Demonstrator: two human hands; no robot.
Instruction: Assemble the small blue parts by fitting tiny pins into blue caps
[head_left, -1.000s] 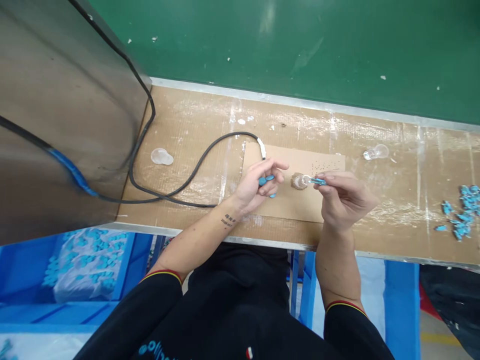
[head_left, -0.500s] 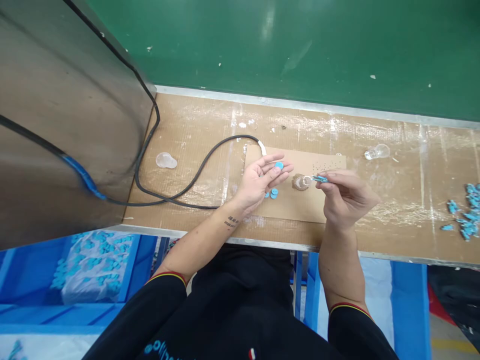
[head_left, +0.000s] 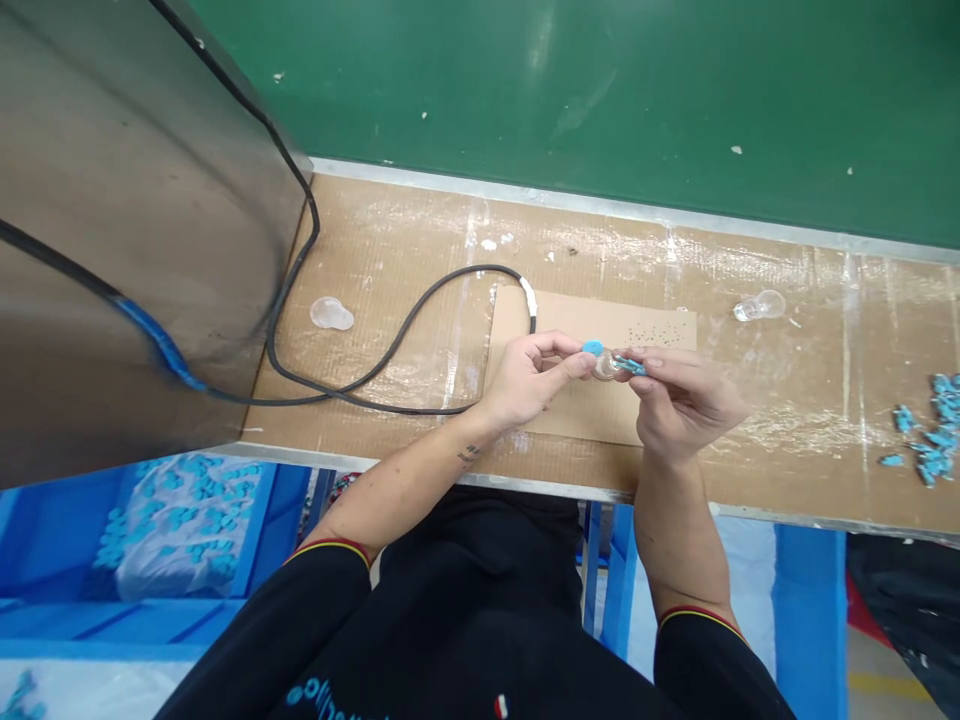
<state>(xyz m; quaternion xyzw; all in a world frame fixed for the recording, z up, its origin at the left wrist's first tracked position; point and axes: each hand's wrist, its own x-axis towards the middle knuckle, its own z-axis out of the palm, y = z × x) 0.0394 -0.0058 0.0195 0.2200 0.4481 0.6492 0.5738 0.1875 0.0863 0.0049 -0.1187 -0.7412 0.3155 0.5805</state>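
Note:
My left hand (head_left: 529, 380) pinches a small round blue button-like piece (head_left: 592, 348) between thumb and forefinger, right beside a small clear round piece (head_left: 606, 366). My right hand (head_left: 686, 400) grips that clear piece together with a thin blue part (head_left: 631, 367) at its fingertips. Both hands meet over a loose brown cardboard sheet (head_left: 652, 325) on the taped cardboard bench top (head_left: 420, 250).
A black cable (head_left: 390, 345) loops from a metal cabinet (head_left: 112, 220) at the left to the cardboard sheet. Clear plastic pieces lie at left (head_left: 330, 314) and right (head_left: 759, 305). Several blue parts (head_left: 926, 430) are piled at the far right. A blue bin with bagged blue parts (head_left: 172, 510) sits below the bench.
My left hand closed from an open palm into a pinch on one blue piece and moved right to meet the right hand. The loose blue pieces under it are no longer visible.

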